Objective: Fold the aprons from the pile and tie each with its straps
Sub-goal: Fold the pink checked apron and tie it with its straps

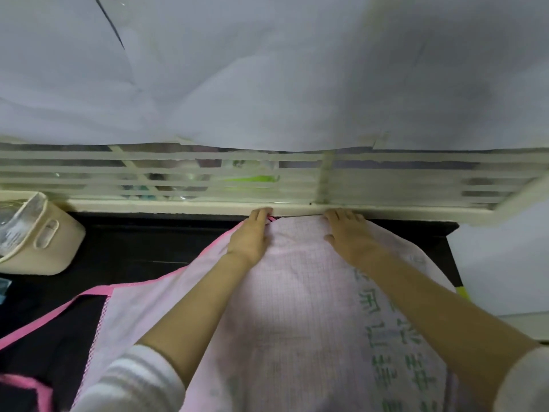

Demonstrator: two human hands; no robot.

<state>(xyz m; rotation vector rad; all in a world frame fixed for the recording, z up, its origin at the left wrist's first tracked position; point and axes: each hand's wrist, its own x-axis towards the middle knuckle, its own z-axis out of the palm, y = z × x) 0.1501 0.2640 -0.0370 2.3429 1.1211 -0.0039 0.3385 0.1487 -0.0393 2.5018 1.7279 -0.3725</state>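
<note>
Fingers of my left hand (251,236) lie straight and close together, pressed flat on the far left corner of the pale pink checked cloth apron (297,307). My right hand (349,233) rests flat beside it on the same far edge, fingers straight and slightly spread, gripping nothing. The apron runs from under both palms back toward me, between and beneath my forearms, spread over the black tabletop (133,248). Green printed characters (392,352) sit under my right forearm. A bright pink strap (59,313) trails away to the left of my left arm, and a bit of pink trim shows just by my left fingertips. Just past all my fingertips runs the cream slatted rail (178,206). Well off to the left of my left hand stands a cream plastic basket (56,242).
</note>
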